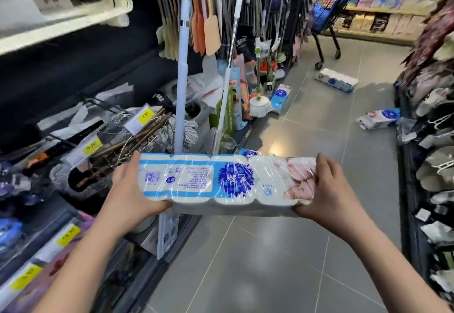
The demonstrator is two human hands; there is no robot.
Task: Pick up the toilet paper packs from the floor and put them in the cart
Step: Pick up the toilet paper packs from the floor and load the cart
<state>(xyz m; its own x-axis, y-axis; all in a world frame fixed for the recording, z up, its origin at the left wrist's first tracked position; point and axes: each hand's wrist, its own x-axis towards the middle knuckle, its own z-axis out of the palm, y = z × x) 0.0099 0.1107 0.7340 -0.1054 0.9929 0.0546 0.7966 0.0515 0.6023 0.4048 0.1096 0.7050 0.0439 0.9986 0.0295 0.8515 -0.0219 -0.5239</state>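
Observation:
I hold a long white-and-blue toilet paper pack [221, 180] level in front of me, above the grey floor. My left hand [130, 190] grips its left end and my right hand [329, 190] grips its right end. Three more packs lie on the floor ahead: one [281, 98] leaning by the left shelf base, one [336, 79] flat near the cart, one [379, 118] by the right shelf. The dark shopping cart [329, 15] stands at the far end of the aisle.
Mops and brooms [181, 67] hang and lean along the left shelving, with price-tagged goods [145, 116] below. A rack of hangers and goods [432, 141] lines the right side. The grey tiled aisle floor [307, 165] runs between them toward the cart.

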